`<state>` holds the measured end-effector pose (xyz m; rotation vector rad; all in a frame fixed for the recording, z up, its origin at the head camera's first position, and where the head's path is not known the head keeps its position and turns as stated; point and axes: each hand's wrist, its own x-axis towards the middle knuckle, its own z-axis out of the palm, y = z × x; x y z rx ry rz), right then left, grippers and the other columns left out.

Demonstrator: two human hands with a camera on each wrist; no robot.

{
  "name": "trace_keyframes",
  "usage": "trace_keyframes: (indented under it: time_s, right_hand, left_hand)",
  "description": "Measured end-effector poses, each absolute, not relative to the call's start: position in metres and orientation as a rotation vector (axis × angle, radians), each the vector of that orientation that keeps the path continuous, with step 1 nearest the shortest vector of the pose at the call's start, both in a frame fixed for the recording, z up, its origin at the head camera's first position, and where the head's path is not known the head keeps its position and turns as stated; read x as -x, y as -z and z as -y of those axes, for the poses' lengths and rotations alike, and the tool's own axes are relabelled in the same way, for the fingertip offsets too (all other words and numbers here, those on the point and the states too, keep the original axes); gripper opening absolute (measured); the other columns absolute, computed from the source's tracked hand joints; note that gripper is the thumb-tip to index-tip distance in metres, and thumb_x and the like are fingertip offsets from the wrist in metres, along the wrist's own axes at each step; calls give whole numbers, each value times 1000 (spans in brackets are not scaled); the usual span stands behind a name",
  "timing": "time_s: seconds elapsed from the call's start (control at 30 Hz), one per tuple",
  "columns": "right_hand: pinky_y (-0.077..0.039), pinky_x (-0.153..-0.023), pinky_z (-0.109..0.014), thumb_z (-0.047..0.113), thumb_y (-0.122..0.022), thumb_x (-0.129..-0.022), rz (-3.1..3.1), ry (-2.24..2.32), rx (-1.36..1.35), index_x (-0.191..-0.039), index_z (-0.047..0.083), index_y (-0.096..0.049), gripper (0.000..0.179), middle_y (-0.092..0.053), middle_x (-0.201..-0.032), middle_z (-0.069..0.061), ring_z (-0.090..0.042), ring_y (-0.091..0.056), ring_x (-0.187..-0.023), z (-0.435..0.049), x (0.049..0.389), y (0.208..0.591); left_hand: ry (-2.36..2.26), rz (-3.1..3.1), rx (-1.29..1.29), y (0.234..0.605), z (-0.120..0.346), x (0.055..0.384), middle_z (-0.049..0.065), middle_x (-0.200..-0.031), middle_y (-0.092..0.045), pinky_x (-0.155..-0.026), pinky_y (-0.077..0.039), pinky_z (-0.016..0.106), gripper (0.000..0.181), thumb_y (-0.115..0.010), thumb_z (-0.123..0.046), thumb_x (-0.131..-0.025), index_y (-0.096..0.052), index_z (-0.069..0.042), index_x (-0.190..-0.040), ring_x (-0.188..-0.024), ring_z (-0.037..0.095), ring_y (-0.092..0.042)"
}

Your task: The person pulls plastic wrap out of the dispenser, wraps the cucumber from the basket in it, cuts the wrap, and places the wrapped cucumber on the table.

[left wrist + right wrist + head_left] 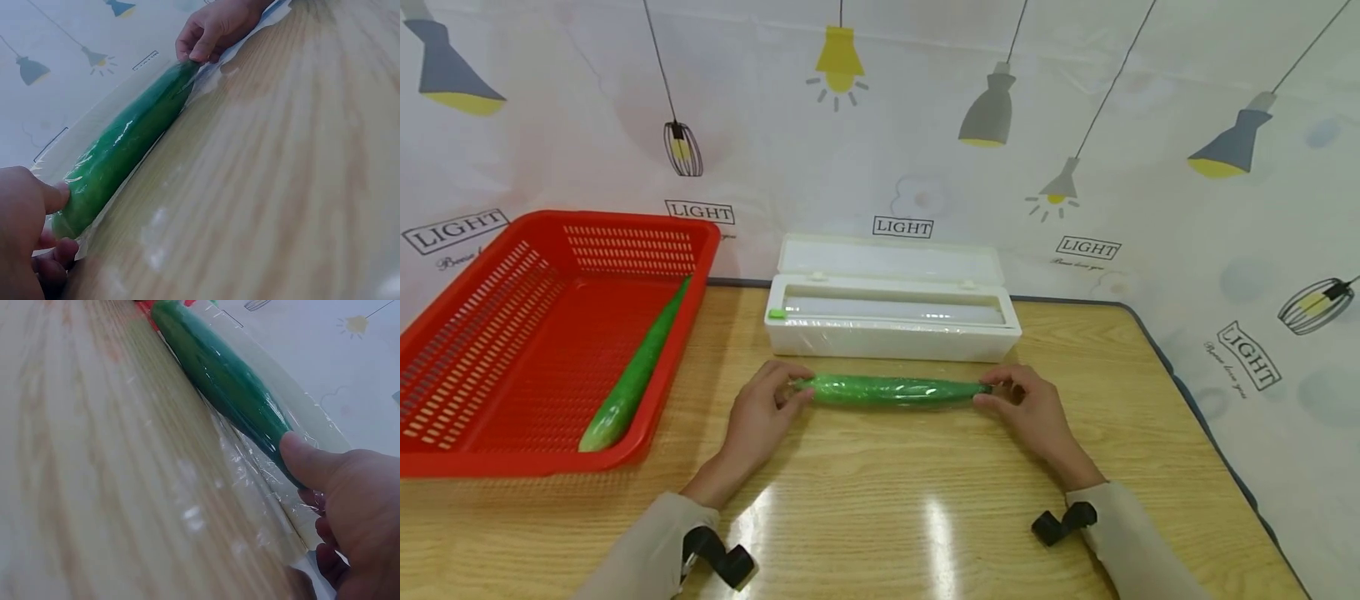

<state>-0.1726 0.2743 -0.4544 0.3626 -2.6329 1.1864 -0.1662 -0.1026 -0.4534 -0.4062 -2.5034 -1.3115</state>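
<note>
A green cucumber [887, 390] in clear, shiny plastic wrap lies crosswise between my two hands in the head view. My left hand [763, 412] pinches its paler left end between thumb and fingers. At the darker, narrower right end, my right hand [1030, 412] pinches the tip. Loose clear film [240, 459] shows beside the cucumber in the right wrist view. Right behind it stands a white cling film dispenser [891, 342] with its lid [891, 258] raised, a roll of film [891, 310] inside and a small green cutter [777, 314] at its left end.
To the left stands a red plastic basket [703, 275] holding a second cucumber [632, 375] along its right wall. The wooden table [865, 475] ends at a wall covering printed with lamps. Black wrist camera mounts [718, 557] sit on both sleeves.
</note>
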Motion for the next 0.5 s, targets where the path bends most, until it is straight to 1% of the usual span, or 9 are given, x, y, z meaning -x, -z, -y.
trace_keyframes:
  time_s: [0.1,0.2,0.3,0.4,0.5]
  right_hand:
    - [-43,-64,-27,26,-79,-80,2646,-1193,-339,-102,18,-70,24,-58,-88,1,-16,-50,-75,-272,174,453]
    - [-44,-63,-27,27,-77,-82,2653,-1211,-317,-104,17,-70,25,-59,-88,0,-17,-51,-74,-271,176,453]
    - [-45,-63,-26,27,-77,-82,2656,-1234,-292,-105,15,-70,27,-60,-89,-1,-17,-53,-75,-270,177,454]
    - [-46,-64,-26,29,-76,-83,2662,-1249,-261,-106,14,-67,29,-62,-91,-2,-17,-56,-76,-269,178,454]
    - [-48,-66,-26,33,-75,-83,2665,-1257,-236,-106,13,-64,32,-64,-94,-2,-17,-59,-78,-268,180,455]
  left_hand:
    - [1301,2561,381,454,102,167,2,-107,-53,-54,-42,30,36,-77,-22,-82,-65,-12,-115,-62,12,-48]
    - [1285,2592,378,456,101,169,2,-111,-49,-53,-42,30,44,-79,-21,-80,-62,-12,-119,-62,11,-48]
    - [1311,2548,374,458,99,171,2,-111,-52,-54,-44,29,40,-80,-15,-79,-65,-10,-115,-61,11,-50]
    - [1344,2493,364,460,99,174,3,-105,-56,-57,-46,28,37,-80,-11,-77,-66,-9,-112,-63,12,-52]
    - [1393,2463,313,459,99,175,5,-99,-59,-56,-45,29,38,-82,-11,-76,-65,-7,-110,-63,14,-51]
